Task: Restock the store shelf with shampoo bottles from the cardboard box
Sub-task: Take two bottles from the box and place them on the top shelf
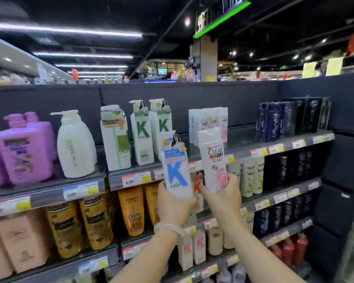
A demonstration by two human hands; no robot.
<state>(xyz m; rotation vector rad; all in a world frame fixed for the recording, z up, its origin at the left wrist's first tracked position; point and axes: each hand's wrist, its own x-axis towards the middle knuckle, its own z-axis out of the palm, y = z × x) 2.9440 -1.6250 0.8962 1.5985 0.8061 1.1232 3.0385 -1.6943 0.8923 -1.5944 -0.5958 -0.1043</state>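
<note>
1. A flat-sided white bottle with a blue K (177, 174) is gripped by the left hand (173, 203).
2. A rounded, glossy white-and-pink Clear bottle (214, 160) is held by the right hand (223, 196) before the top shelf (243, 149).

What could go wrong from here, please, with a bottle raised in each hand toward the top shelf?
1. The left hand grips the blue-K bottle only near its base, so the tall bottle could tip or slip.
2. The right hand likewise holds the Clear bottle low; setting it down one-handed might topple the white Clear bottles behind.
3. The blue-K bottle could be placed beside the green-K bottles, mixing variants.
</note>
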